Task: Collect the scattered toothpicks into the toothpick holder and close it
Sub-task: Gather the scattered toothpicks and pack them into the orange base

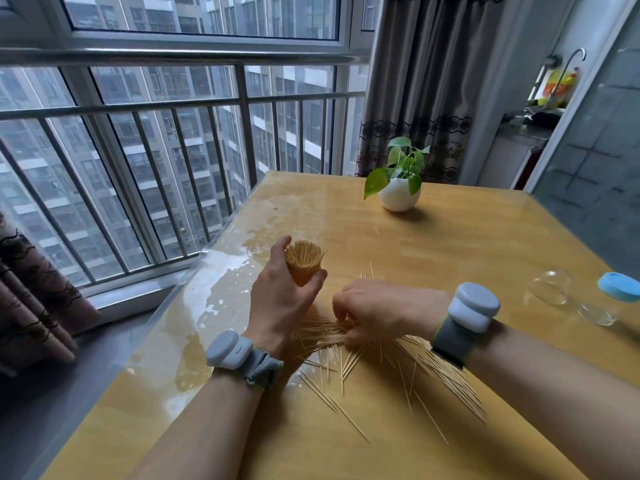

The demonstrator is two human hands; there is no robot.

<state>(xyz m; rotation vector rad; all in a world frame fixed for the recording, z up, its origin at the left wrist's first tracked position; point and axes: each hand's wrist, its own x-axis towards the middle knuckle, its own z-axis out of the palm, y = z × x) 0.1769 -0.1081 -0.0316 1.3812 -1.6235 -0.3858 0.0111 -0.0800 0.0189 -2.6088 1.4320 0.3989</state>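
Nearest, thin pointed wooden toothpicks point(349, 362) are strewn across the glossy yellow table point(467, 237), under and around both wrists. Over the densest part, the right hand point(377, 311) is curled down, its fingertips pinching at loose sticks, seemingly to gather more. Just beyond, a tight bundle of toothpicks point(304, 261) is gripped upright in the left hand point(282, 299), probably to keep the tips aligned for loading. Well to the right lies what is probably the holder, a clear jar point(552, 287), with a blue lid point(620, 287) beside it.

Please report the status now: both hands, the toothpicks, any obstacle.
Left hand shut on toothpick bundle. Right hand down on scattered toothpicks, grip unclear. Clear holder and blue lid lie apart, far right. No obstacle.
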